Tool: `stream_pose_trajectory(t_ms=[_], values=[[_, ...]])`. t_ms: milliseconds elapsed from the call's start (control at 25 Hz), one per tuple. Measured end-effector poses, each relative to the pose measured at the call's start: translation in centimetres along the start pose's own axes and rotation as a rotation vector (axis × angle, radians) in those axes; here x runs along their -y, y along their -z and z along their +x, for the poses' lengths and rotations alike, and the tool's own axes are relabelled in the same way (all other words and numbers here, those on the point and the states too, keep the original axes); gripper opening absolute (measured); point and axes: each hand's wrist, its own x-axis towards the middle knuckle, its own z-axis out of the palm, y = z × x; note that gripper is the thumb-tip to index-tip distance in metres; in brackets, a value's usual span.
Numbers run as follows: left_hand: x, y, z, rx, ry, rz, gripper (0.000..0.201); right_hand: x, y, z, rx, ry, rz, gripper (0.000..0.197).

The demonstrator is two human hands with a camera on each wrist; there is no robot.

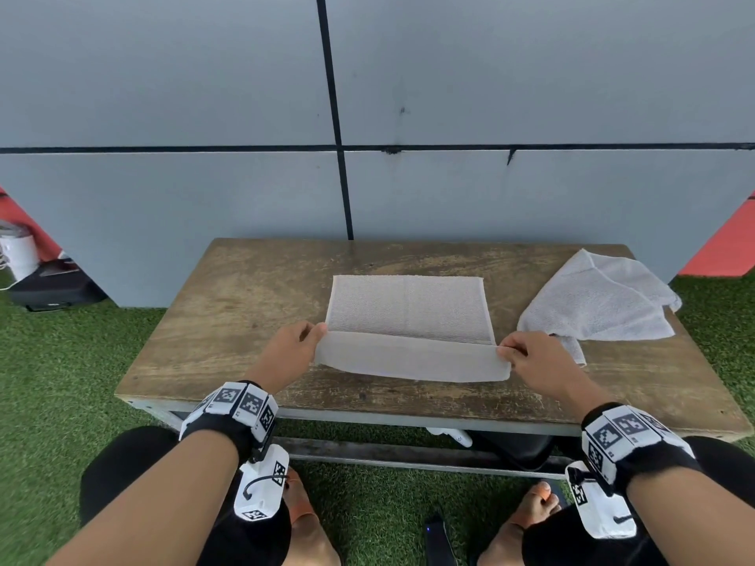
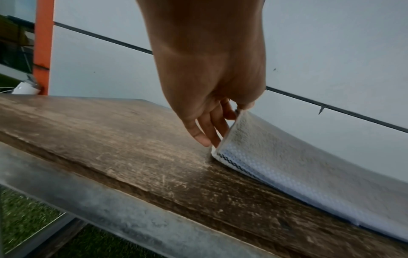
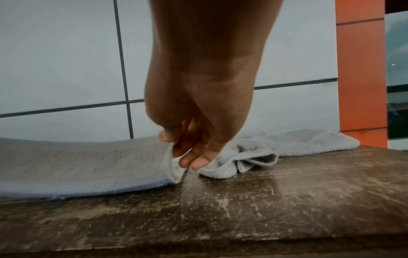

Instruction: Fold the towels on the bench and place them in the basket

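Note:
A pale towel (image 1: pixel 408 308) lies flat in the middle of the wooden bench (image 1: pixel 228 304). Its near edge is lifted and curls back over the rest. My left hand (image 1: pixel 314 332) pinches the near left corner of that towel (image 2: pixel 264 150) between thumb and fingers. At the near right corner my right hand (image 1: pixel 504 349) pinches the same towel (image 3: pixel 88 162). A second, crumpled white towel (image 1: pixel 596 304) lies at the bench's right end, just behind my right hand (image 3: pixel 174 150) in the right wrist view. No basket is in view.
A grey panelled wall (image 1: pixel 204 96) stands right behind the bench. Green artificial turf (image 1: pixel 61 361) surrounds it. A white container (image 1: pixel 18 255) and a black object (image 1: pixel 53 288) sit on the ground at far left. My knees and feet are under the bench's front edge.

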Motion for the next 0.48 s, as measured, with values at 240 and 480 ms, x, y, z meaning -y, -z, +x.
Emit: stream_pose_trajectory(t_ms=[240, 480], values=[[-1.0, 0.0, -0.4, -0.028, -0.033, -0.077, 0.040, 0.1, 0.7, -0.5, -0.035, 0.031, 0.227, 0.019], [-0.6, 0.5, -1.6, 0.245, 0.119, -0.185, 0.039, -0.1, 2.1, -1.1, 0.079, 0.024, 0.211, 0.019]])
